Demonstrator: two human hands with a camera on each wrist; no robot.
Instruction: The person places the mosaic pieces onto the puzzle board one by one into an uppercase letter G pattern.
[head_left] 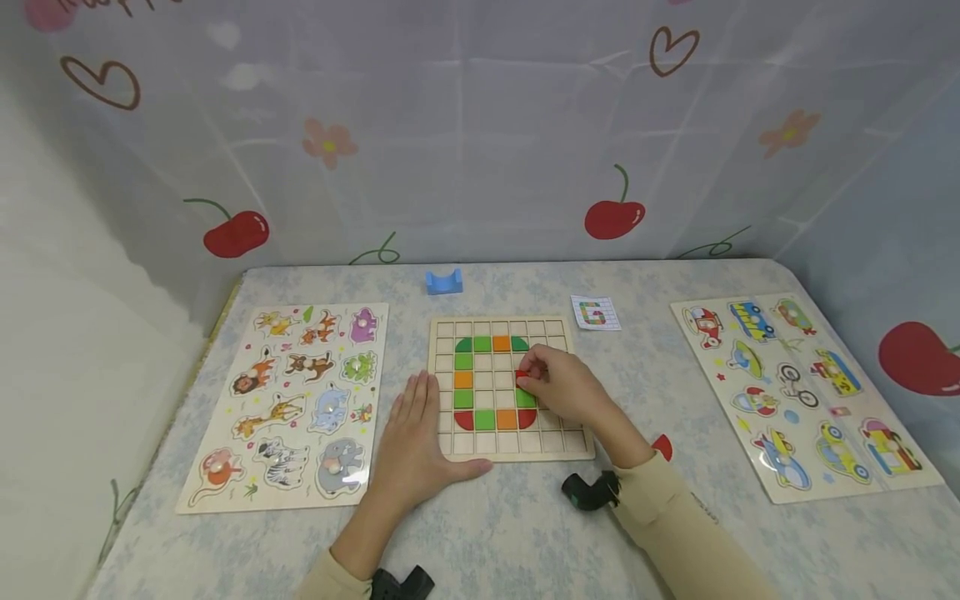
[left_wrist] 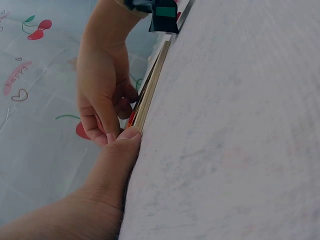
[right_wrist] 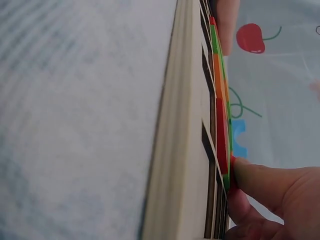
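A wooden grid board [head_left: 555, 446] lies on the table, with green, orange and red pieces set in a ring of its cells. My right hand [head_left: 567, 389] pinches a small red piece [head_left: 521, 378] over the ring's right side, just above a green square [head_left: 526, 398]. In the right wrist view the thumb [right_wrist: 265, 182] presses close to the board's colored pieces. My left hand [head_left: 414, 446] rests along the board's left edge, its fingers straight and its thumb spread beside the front edge. In the left wrist view that thumb [left_wrist: 117, 155] touches the board's side.
An animal puzzle [head_left: 255, 417] lies to the left, a vehicle puzzle [head_left: 765, 400] to the right. Behind the board are a blue holder [head_left: 444, 282] and a pattern card [head_left: 596, 313]. A loose red piece [head_left: 663, 447] lies beside the right wrist.
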